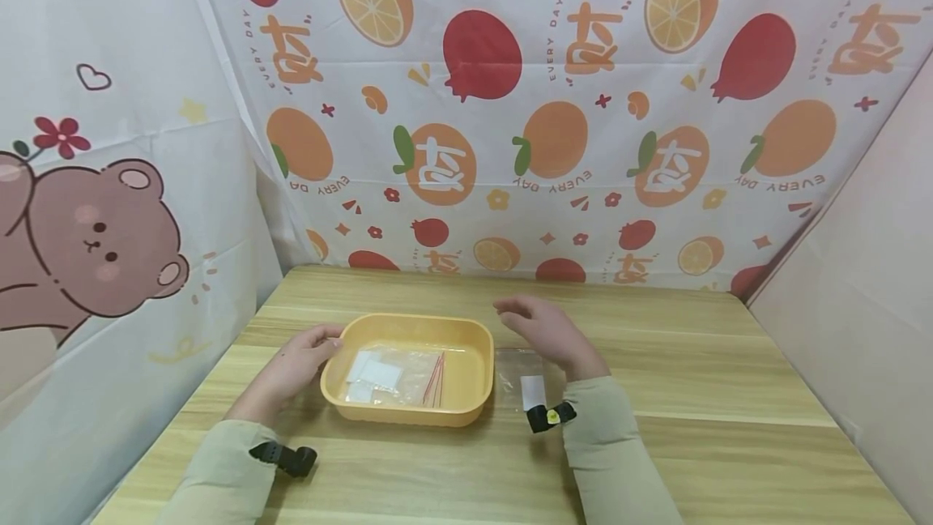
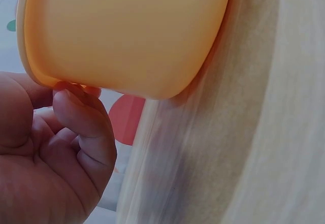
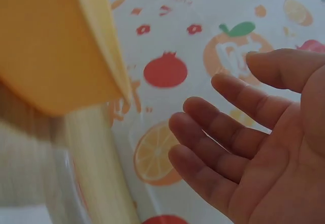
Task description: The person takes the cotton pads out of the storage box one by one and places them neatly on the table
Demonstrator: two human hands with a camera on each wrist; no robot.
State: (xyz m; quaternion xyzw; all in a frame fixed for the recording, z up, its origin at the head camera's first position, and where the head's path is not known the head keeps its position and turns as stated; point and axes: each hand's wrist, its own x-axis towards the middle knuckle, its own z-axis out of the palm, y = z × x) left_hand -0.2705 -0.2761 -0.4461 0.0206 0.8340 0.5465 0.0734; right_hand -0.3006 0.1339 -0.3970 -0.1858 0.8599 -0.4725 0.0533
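Wooden table (image 1: 714, 395); yellow basin (image 1: 408, 416) on it, rim gripped at ten o'clock by left hand (image 1: 295, 364), probably to steady it. Right hand (image 1: 552, 336) at two, fingers loose, holding nothing. Clear bags (image 1: 408, 371) inside, nine o'clock; single bag (image 1: 514, 377) at three, just beside.

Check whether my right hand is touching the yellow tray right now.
Apart. The right wrist view shows it: a strip of patterned cloth is plainly visible between the right hand and the yellow tray.
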